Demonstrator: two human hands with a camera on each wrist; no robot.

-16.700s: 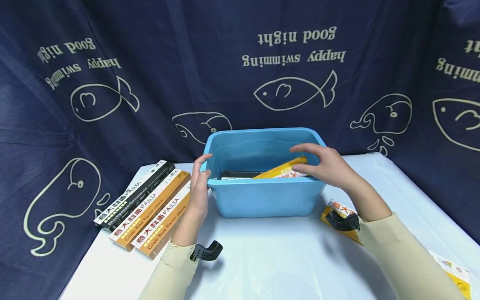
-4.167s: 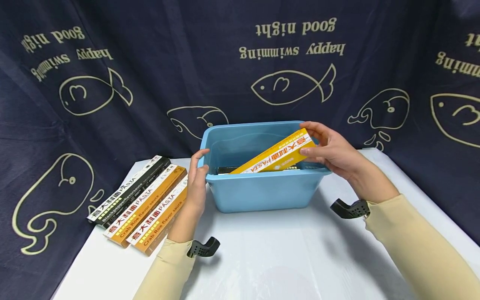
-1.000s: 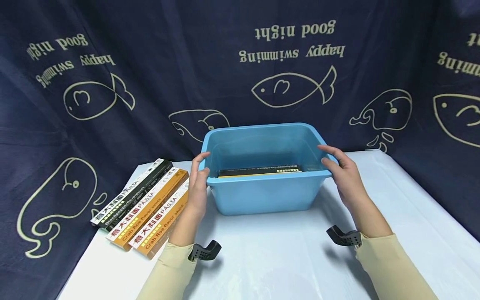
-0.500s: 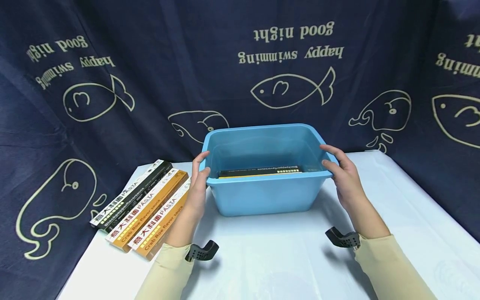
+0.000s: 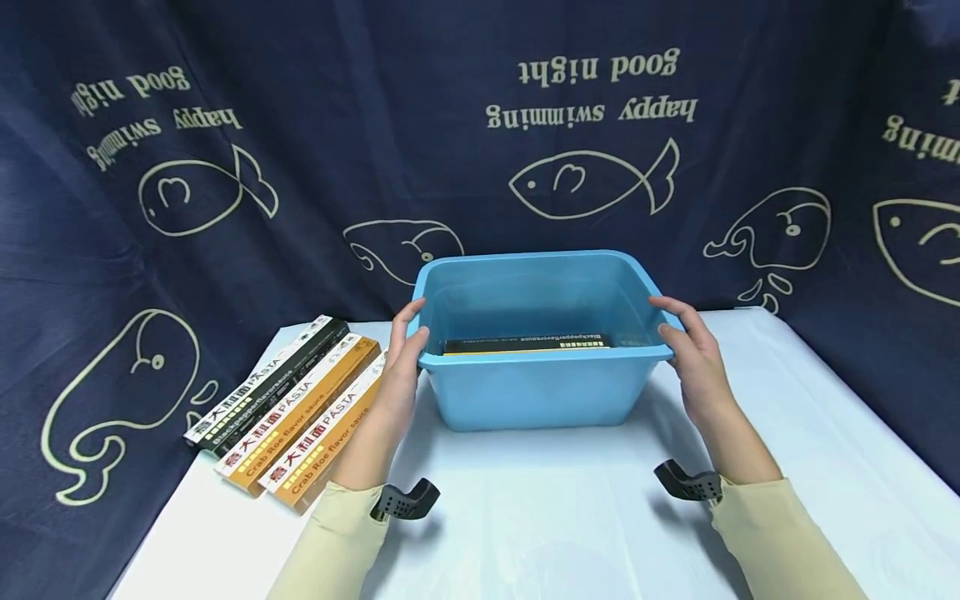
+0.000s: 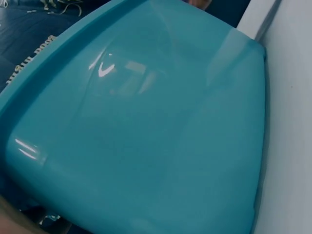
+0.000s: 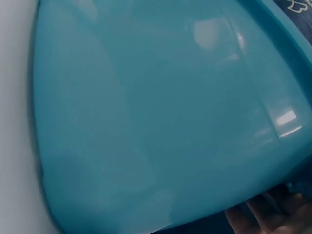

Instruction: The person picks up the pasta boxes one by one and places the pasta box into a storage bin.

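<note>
A blue plastic bin (image 5: 532, 392) stands on the table in the head view. My left hand (image 5: 399, 375) grips its left rim, and my right hand (image 5: 697, 358) holds the right rim, each with thumb and fingers at the edge. Inside, a black pasta box (image 5: 525, 343) lies lengthwise, with a thin yellow edge (image 5: 517, 352) in front of it; the near wall hides the rest of the contents. Both wrist views are mostly filled by the bin's smooth outer wall (image 6: 146, 122).
To the left lie a black pepper pasta box (image 5: 270, 379) and two orange crab roe pasta boxes (image 5: 300, 412), side by side and slanted. A dark blue curtain (image 5: 465, 150) with fish prints hangs close behind the bin. The white table (image 5: 525, 517) extends toward the front.
Earlier, my right hand held a yellow pasta box over the bin; it then moved to the right rim. The boxes right of the bin are gone from view. Over the last second both hands stay put.
</note>
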